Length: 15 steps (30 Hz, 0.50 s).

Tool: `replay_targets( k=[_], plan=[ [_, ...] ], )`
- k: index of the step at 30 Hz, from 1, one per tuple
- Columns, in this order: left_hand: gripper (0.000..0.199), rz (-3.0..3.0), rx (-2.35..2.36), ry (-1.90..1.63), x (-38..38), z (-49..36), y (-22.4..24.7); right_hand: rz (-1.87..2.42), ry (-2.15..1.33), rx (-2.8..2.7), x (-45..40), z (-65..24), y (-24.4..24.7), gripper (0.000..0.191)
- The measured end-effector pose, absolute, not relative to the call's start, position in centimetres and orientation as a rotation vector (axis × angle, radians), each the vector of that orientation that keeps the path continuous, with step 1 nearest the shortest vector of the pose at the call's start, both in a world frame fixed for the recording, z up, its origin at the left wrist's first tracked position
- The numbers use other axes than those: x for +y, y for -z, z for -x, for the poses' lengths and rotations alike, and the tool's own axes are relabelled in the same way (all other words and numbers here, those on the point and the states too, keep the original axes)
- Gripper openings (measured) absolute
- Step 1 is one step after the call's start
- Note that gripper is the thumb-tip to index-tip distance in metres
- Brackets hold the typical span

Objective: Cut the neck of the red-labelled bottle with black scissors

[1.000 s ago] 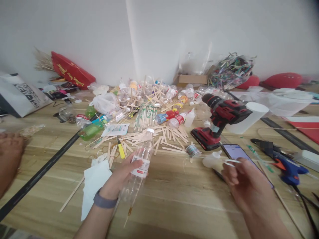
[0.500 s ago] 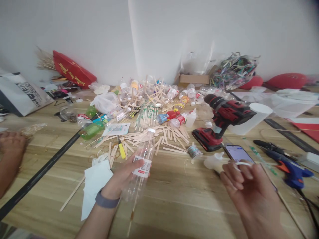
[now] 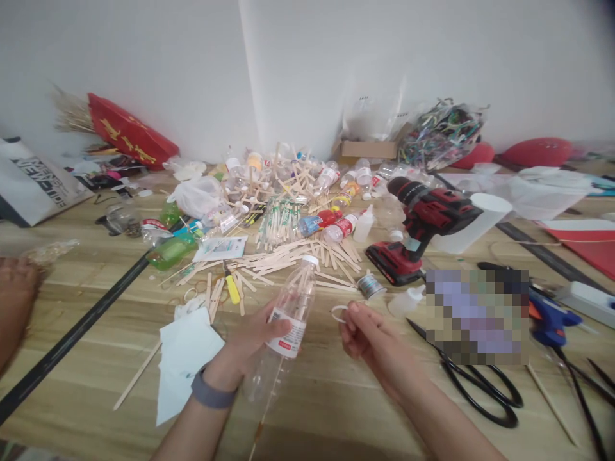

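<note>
I've got a red-and-black drill (image 3: pixel 425 221) standing on the table (image 3: pixel 331 410); black-handled scissors (image 3: pixel 480 387) lying right of it, nearer me; a green bottle (image 3: pixel 172 251) on its side, over left.

Left hand (image 3: pixel 259 336) wrapped round clear capped bottle (image 3: pixel 288 320), bottle tilted. Right hand (image 3: pixel 365 330) pinching small white ring (image 3: pixel 339 313) near it. Black scissors (image 3: pixel 475 381) on tabletop (image 3: pixel 336 410), red drill (image 3: pixel 423 224) farther back, wooden sticks (image 3: pixel 269 259) heaped beyond.
</note>
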<state>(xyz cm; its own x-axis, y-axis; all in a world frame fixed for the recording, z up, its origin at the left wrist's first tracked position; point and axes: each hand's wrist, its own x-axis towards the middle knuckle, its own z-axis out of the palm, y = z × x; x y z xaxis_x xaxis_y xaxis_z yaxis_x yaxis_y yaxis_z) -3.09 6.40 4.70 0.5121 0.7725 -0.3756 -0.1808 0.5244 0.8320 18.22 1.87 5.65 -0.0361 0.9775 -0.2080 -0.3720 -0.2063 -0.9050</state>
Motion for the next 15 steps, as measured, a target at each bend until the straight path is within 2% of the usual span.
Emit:
replay_targets(
  k=[8,15],
  plan=[
    [0.083,-0.862,0.793,-0.641,6.0,2.9,-4.6,1.047,-1.555,-0.881,2.2,-17.1,-5.5,0.05],
    [0.079,-0.862,0.786,-0.656,6.0,2.9,-4.8,1.066,-1.419,-0.936,1.8,-18.5,-4.8,0.046]
  ],
)
